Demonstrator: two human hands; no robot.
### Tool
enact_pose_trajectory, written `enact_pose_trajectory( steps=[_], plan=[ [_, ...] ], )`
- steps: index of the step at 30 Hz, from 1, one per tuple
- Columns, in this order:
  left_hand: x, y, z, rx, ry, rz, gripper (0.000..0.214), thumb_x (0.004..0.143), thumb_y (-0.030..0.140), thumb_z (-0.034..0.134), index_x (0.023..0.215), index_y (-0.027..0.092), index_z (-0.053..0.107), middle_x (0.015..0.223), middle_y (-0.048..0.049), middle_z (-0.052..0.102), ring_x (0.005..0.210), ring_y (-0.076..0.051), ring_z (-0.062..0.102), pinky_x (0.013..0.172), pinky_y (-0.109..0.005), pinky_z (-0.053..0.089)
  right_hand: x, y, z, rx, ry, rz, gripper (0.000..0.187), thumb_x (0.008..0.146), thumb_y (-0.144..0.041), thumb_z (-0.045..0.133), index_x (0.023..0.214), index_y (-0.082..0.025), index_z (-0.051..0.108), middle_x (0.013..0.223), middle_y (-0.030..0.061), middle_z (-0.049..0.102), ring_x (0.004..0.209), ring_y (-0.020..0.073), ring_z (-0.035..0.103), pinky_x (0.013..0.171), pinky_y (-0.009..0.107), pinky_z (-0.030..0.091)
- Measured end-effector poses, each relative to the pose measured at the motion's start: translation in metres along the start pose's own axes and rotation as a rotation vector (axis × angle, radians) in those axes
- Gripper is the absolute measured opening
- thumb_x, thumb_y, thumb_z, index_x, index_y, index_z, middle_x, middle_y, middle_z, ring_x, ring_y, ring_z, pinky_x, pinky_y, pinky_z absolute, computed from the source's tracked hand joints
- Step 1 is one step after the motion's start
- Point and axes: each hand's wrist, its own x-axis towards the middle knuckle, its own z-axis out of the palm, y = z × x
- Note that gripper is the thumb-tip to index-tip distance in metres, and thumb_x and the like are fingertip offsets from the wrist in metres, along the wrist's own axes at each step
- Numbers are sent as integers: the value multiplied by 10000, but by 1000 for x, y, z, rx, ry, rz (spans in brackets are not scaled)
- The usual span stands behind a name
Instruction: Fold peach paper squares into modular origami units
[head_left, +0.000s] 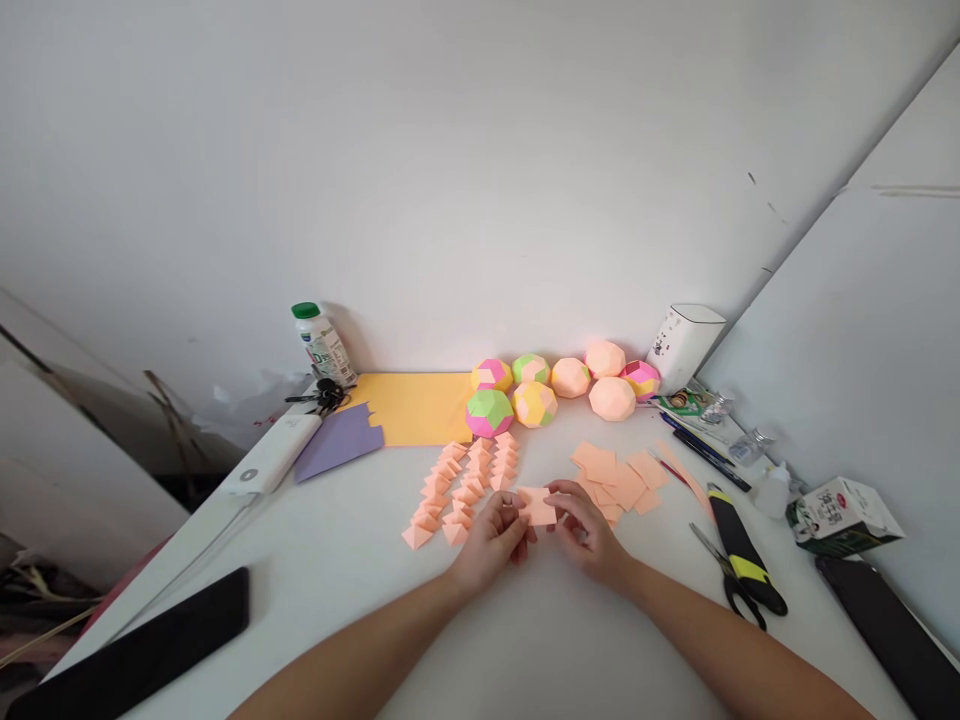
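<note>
Between my two hands, above the white table, is a small peach paper piece (537, 506). My left hand (496, 535) pinches its left edge between thumb and fingers. At its right edge, my right hand (585, 527) has its curled fingers closed on the paper. Left of the hands, folded peach paper units (433, 490) stand in several rows. Flat loose peach paper pieces (622, 482) lie in an overlapping pile beyond my right hand.
Several faceted paper balls (535, 404) sit by the wall, beside yellow paper (424, 408) and purple paper (341, 442). Scissors (731, 578) and a utility knife (744, 550) lie at right. A bottle (324, 345) stands back left; a dark phone-like slab (142, 650) lies front left.
</note>
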Motion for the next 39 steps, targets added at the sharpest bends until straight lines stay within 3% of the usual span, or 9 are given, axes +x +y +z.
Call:
enact_pose_trajectory(
  steps=[4,9,14,17,19,24,29,35,39],
  plan=[
    [-3,3,-1,45,-80,-14,414,792,528,540,991,182,429,644,29,584,485,-83,470,488,-227,368,2,3,-2,-43,-15,28,191,840,-220,513,1020,-238,572,1324,107,353,550,59,449,497,244,444],
    [-6,7,-1,220,-150,-21,423,831,526,483,1022,151,533,569,34,514,514,-98,440,505,-232,338,5,-1,-5,42,-7,125,170,855,-349,539,849,-200,621,1261,101,427,731,131,538,547,250,463],
    [-6,3,0,339,-139,28,356,831,495,503,842,145,573,570,51,407,507,-74,308,469,-211,229,8,-9,-4,56,-61,132,232,844,-382,556,797,-174,647,881,59,553,687,130,498,575,248,415],
    [-6,0,1,345,-66,-3,342,819,492,520,729,166,472,558,68,377,493,-66,275,451,-199,206,8,-10,-4,39,-99,216,278,835,-393,559,688,-160,592,612,-22,432,551,100,380,497,230,318],
    [-6,-2,2,342,-16,-2,342,815,483,531,702,181,418,544,82,339,484,-63,260,444,-192,205,7,-9,-4,38,-77,281,329,810,-409,582,609,-161,499,558,-53,333,508,85,299,463,222,251],
    [-8,0,2,272,5,60,334,807,452,564,699,184,397,643,50,429,524,-66,344,474,-189,279,8,-10,-3,64,-28,342,381,743,-423,645,586,-179,399,552,-62,302,507,81,274,463,224,231],
    [-9,4,-1,163,-135,69,320,827,447,545,710,174,427,842,-32,554,674,-107,491,572,-222,375,8,-12,-1,79,-6,383,367,708,-426,683,600,-177,436,548,-57,358,503,81,299,460,226,257],
    [-8,-4,-4,179,-143,10,306,775,452,614,786,177,480,706,14,512,559,-77,431,504,-200,335,7,-10,-1,75,-10,359,347,703,-445,681,619,-169,489,563,-44,414,512,83,344,467,224,294],
    [-9,-2,-4,215,-135,18,259,811,414,579,898,181,508,742,16,517,536,-63,398,497,-199,315,8,-10,-2,69,-88,336,274,759,-404,640,673,-155,565,568,-37,425,519,86,353,474,225,287]
  ],
)
